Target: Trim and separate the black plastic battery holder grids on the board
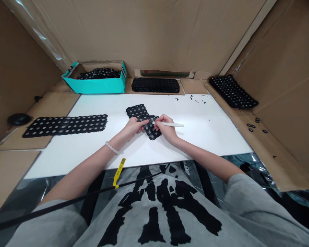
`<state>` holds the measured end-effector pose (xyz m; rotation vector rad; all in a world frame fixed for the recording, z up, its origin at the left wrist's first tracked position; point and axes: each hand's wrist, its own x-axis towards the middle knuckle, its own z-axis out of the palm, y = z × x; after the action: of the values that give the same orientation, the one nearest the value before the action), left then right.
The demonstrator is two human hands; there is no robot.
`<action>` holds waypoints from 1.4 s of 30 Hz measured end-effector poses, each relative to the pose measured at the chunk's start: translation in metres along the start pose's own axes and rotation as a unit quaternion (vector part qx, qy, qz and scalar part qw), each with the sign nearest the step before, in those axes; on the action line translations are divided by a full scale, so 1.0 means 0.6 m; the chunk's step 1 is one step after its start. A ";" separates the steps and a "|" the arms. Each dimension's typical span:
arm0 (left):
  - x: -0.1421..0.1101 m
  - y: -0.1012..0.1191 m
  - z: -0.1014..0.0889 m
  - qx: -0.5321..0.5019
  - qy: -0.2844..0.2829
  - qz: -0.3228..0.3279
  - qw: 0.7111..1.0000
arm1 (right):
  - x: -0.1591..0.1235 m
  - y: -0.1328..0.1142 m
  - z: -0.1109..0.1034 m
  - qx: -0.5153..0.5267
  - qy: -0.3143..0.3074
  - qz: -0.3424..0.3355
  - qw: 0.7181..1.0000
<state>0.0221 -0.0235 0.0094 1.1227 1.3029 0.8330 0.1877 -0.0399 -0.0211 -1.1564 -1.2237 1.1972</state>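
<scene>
At the middle of the white board, my left hand (134,127) pinches a black sheet with rows of pale round dots (137,110), thumb on top. This sheet is folded or crossed over itself, with one end pointing up-left and another down-right. My right hand (167,127) is closed around a slim white pen-like tool (179,125), its tip against the sheet near my left thumb. Fingers of both hands hide part of the sheet there. Flat to the left lies a longer black dotted strip (67,126).
Behind stand a turquoise box (100,86) holding black dotted pieces and a stack of black sheets (156,85). At right are another dotted sheet (233,92) and several small black rings (251,129). Cardboard walls (154,34) enclose the white board (195,147). A black cable (79,199) crosses in front.
</scene>
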 end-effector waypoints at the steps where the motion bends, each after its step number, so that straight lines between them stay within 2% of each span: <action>1: -0.001 0.000 0.000 -0.008 -0.005 0.004 1.000 | 0.000 0.000 0.001 0.002 -0.001 -0.001 1.000; 8: -0.006 0.004 0.003 -0.026 -0.013 0.005 1.000 | 0.000 0.010 0.002 -0.007 -0.007 -0.023 1.000; 13: -0.003 0.003 0.003 -0.030 0.001 -0.005 1.000 | -0.004 0.015 0.003 -0.106 -0.002 -0.065 0.992; 17: 0.002 0.001 -0.004 -0.029 -0.015 -0.014 0.999 | -0.005 0.013 0.003 -0.158 0.006 -0.093 0.983; 21: 0.012 -0.003 -0.012 -0.042 -0.046 -0.010 0.998 | 0.000 0.011 0.002 -0.157 0.004 -0.104 0.982; 23: 0.017 -0.005 -0.017 -0.036 -0.070 -0.012 0.997 | 0.004 0.011 0.000 -0.141 0.011 -0.093 0.986; 26: 0.024 -0.008 -0.025 -0.011 -0.114 -0.010 0.993 | 0.010 0.011 -0.004 -0.070 0.017 -0.032 0.997; 29: 0.028 -0.012 -0.032 0.005 -0.135 0.004 0.991 | 0.012 0.012 -0.003 0.004 -0.007 0.015 1.000; 33: 0.028 -0.018 -0.031 0.010 -0.120 0.026 0.992 | 0.007 0.015 0.004 0.014 -0.040 0.015 0.999; 42: 0.018 -0.028 -0.012 0.028 -0.012 0.060 0.998 | -0.001 0.012 0.009 -0.034 -0.043 -0.017 0.998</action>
<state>0.0141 -0.0171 -0.0094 1.2618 1.2560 0.8719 0.1824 -0.0404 -0.0282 -1.1396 -1.3530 1.1985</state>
